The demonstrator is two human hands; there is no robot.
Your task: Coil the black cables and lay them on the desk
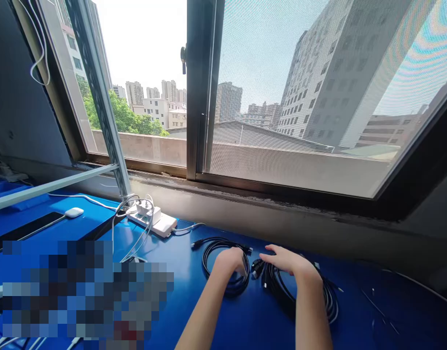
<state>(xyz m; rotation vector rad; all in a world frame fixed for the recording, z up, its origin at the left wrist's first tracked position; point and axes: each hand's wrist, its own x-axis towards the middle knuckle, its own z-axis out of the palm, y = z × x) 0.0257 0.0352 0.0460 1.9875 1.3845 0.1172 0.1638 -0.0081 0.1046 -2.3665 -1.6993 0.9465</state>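
A coiled black cable with plugs at its ends lies on the blue tabletop. My left hand is bent down over the middle of this coil, and its fingers are mostly hidden by the back of the hand, so its grip does not show. To the right, a thicker bundle of black cables has several connectors at its left side. Above that bundle, my right hand is open, thumb and fingers apart and pointing left. My right forearm covers part of the bundle.
A white power strip with plugged-in adapters and looping white cords stands by the metal shelf post. A phone-like black device lies farther left. Thin dark pieces lie at right. A window rises behind the table.
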